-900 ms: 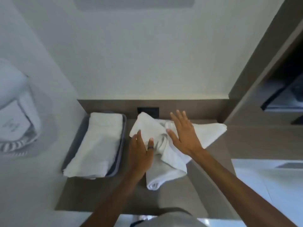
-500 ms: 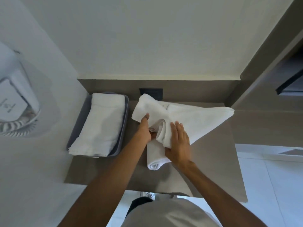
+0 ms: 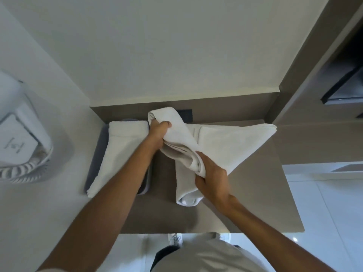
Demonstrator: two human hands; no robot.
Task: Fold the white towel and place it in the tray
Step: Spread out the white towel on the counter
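Observation:
A white towel (image 3: 225, 146) lies crumpled and partly spread on the brown counter, one corner reaching far right. My left hand (image 3: 158, 132) is closed on a bunched fold of it at the back left, lifting that part up. My right hand (image 3: 213, 178) grips a rolled fold of the same towel nearer the front. To the left sits the grey tray (image 3: 146, 186), holding another folded white towel (image 3: 121, 148); my left forearm crosses over the tray's right side.
The brown counter (image 3: 251, 195) ends at a front edge near my body, with white floor tiles to the right. A white wall-mounted device (image 3: 21, 138) with a coiled cord hangs on the left wall. A dark socket plate (image 3: 186, 115) sits on the back panel.
Both hands went from lying flat on the towel to gripping it. The left hand has raised the back-left part, and the right hand has closed around the middle fold.

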